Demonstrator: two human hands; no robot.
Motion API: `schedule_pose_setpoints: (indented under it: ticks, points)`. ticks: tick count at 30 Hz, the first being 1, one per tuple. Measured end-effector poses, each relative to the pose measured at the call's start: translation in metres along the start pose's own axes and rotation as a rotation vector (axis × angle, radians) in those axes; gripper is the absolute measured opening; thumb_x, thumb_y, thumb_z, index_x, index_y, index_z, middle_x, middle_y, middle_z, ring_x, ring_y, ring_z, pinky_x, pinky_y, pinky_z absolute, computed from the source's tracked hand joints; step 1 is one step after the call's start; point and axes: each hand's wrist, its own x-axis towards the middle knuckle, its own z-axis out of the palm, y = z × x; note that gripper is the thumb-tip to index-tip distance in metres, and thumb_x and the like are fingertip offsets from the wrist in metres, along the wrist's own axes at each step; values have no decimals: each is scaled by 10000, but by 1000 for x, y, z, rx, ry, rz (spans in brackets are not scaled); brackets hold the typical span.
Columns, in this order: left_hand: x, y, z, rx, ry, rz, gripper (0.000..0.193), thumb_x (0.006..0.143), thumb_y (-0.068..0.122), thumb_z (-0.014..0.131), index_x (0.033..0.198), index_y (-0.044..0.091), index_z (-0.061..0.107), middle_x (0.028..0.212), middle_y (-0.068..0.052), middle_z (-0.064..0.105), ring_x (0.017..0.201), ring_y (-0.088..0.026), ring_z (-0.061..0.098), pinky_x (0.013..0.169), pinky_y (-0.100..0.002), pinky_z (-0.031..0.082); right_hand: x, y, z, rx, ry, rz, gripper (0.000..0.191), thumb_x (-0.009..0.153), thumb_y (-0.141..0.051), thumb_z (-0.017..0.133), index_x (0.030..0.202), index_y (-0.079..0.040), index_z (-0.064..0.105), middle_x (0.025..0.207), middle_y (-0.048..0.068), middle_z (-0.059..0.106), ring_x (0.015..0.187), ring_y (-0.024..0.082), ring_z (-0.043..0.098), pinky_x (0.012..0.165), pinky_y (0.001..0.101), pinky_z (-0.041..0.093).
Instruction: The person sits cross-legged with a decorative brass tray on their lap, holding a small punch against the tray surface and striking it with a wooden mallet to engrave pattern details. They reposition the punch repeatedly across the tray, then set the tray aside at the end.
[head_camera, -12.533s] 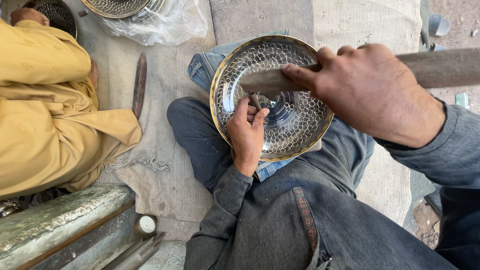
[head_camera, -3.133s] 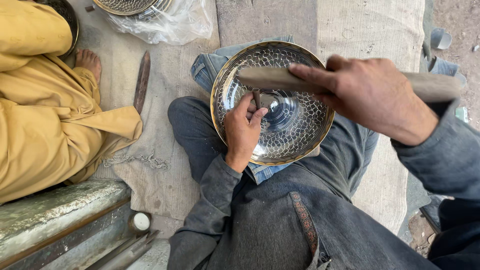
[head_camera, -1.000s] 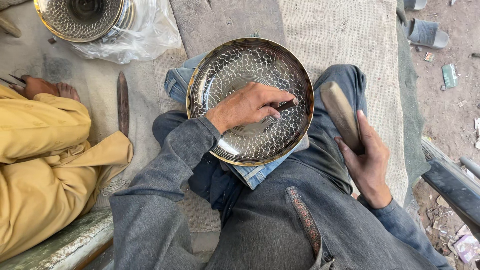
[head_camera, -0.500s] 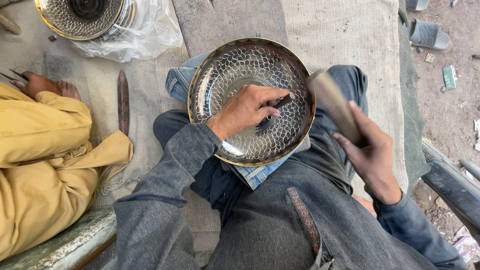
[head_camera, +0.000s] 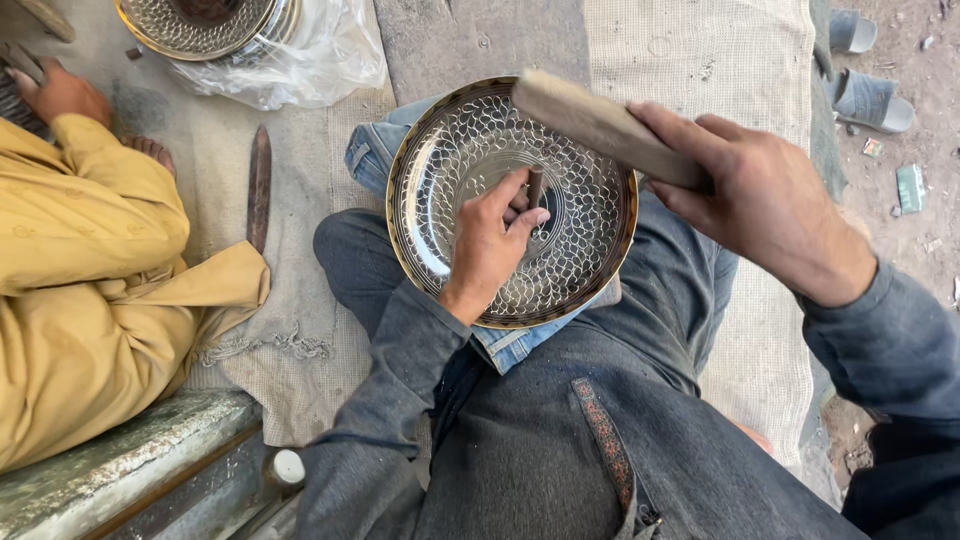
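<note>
Left hand (head_camera: 490, 240): pinches a small punch (head_camera: 535, 186) upright on the plate (head_camera: 590, 260), fixing its spot.
Right hand (head_camera: 765, 200): grips a wooden stick (head_camera: 600, 125) raised above, ready to strike.
Plate: rests steady on the lap.

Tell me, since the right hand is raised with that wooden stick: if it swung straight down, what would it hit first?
Likely the top of the small metal punch that the left hand holds upright on the patterned metal plate. The right hand holds the wooden stick above it, though depth is unclear.
</note>
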Motion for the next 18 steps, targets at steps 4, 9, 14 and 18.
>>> schedule_pose_setpoints:
  ticks: [4,9,14,18]
  points:
    - [-15,2,8,-48,144,-54,377,900,123,773,1255,61,663,833,-52,752,695,-128,737,560,-266,602,21,-11,-14,-376,-309,-19,596,1000,-425,671,1565,-356,494,897,24,700,551,133,654,508,287,566]
    - [-27,7,20,-19,328,-101,280,919,110,770,1155,34,641,790,-47,710,671,-134,718,551,-265,585,40,-25,-25,-340,-70,-239,677,887,-437,684,1537,-299,555,889,53,698,533,154,636,464,303,545]
    - [-33,5,25,28,402,-85,256,911,126,786,1097,70,619,820,-26,730,706,-121,726,604,-259,615,48,-35,-26,-318,-58,-292,591,970,-381,651,1539,-255,552,879,61,711,502,118,621,449,276,549]
    - [-31,7,22,-55,356,-90,280,920,127,774,1132,51,607,850,-34,729,733,-128,735,613,-261,627,45,-32,-29,-467,-126,-273,577,964,-379,638,1532,-322,561,887,61,718,487,106,621,421,260,540]
